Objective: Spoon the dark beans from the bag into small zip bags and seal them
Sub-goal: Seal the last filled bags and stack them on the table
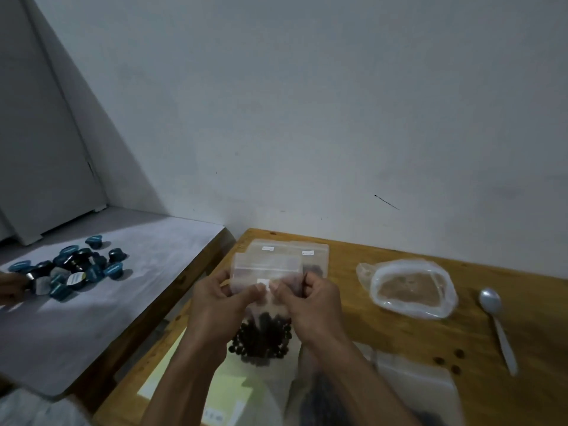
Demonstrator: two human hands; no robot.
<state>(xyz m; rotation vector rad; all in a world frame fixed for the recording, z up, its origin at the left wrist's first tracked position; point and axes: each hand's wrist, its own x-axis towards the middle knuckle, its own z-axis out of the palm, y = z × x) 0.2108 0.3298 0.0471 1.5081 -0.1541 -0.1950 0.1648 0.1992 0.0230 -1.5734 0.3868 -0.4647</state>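
Plain grey-white wall [338, 103] w/ small dark marks; white door [40, 133] at far left. Wooden table [399, 327] abuts wall; adj. surface under white cloth [129, 290]. Dim, even light.

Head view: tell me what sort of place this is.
Probably a plain room at home used as a makeshift packing spot, not a proper workshop: a bare wall, a wooden table holding a spoon and filled zip bags, and a cloth-covered surface strewn with small blue cups.

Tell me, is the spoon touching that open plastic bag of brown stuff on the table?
Apart. The head view shows the spoon lying flat on the wooden table, to the right of the plastic bag, with a strip of bare wood between them.
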